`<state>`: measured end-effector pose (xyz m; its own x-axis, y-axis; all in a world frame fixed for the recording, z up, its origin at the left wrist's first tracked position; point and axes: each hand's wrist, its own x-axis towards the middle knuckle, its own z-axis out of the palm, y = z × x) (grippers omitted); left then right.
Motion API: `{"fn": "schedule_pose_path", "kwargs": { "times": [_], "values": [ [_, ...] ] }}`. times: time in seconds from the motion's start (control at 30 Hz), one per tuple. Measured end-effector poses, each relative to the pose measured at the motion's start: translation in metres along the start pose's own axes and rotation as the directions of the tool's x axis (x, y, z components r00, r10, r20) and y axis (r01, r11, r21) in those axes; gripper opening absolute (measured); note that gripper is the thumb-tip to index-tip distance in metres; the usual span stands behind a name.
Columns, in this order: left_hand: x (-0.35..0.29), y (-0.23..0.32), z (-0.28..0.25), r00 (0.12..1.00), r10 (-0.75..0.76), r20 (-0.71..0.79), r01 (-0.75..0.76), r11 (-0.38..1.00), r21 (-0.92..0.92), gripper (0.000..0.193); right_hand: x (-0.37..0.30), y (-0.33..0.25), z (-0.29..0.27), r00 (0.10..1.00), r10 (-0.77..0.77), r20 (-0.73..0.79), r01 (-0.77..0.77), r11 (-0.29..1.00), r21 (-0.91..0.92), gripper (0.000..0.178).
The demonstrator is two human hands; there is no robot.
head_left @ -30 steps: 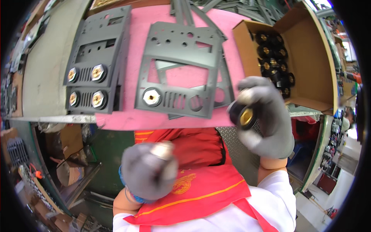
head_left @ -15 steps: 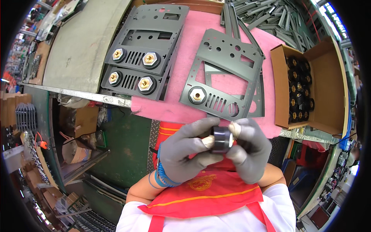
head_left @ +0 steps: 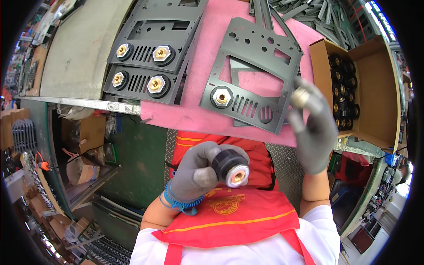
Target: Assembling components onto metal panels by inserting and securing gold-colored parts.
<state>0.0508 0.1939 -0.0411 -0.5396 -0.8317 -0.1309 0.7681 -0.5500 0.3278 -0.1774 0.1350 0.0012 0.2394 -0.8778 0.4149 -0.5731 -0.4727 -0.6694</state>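
My left hand (head_left: 194, 172), in a grey glove, is closed round a black round fitting (head_left: 224, 161). The fitting's silver face and brass centre point toward me, above my red apron. My right hand (head_left: 314, 132), also gloved, is raised apart from it, beside the right edge of a grey slotted metal panel (head_left: 247, 57). Its thumb and fingers stand apart; a pale patch shows at a fingertip, slightly blurred. On that panel, a fitting with a silver hex nut (head_left: 221, 97) sits left of the slots, and a round hole (head_left: 265, 114) lies to their right.
To the left lie stacked grey panels (head_left: 152, 33) with several mounted fittings. A cardboard box (head_left: 375, 88) at the right holds several black fittings with brass centres. Grey metal strips (head_left: 324, 17) are heaped at the back right. Pink sheeting (head_left: 216, 31) covers the bench.
My right hand has let go of the black fitting and moved up and right. My left hand has lowered the fitting and tilted its brass-centred face toward me. The view has shifted slightly.
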Motion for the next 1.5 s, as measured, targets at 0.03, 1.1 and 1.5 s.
{"fn": "schedule_pose_path", "kwargs": {
  "times": [0.03,1.1,1.5],
  "values": [
    [-0.002,0.0,0.001,1.0,0.002,-0.014,-0.001,1.0,0.029,0.036,-0.002,0.006,0.003,0.969,0.189,-0.161,-0.167,0.976,0.141,0.03],
    [0.007,-0.061,-0.078,0.989,-0.132,-0.065,0.122,0.983,-0.135,0.047,-0.005,0.013,0.039,0.974,-0.011,0.228,0.025,0.998,-0.059,0.028],
    [0.016,-0.064,-0.078,0.987,-0.157,0.016,0.156,0.959,-0.238,0.046,-0.006,0.01,0.03,0.963,0.053,0.264,-0.075,0.994,0.075,0.028]
  ]
}}
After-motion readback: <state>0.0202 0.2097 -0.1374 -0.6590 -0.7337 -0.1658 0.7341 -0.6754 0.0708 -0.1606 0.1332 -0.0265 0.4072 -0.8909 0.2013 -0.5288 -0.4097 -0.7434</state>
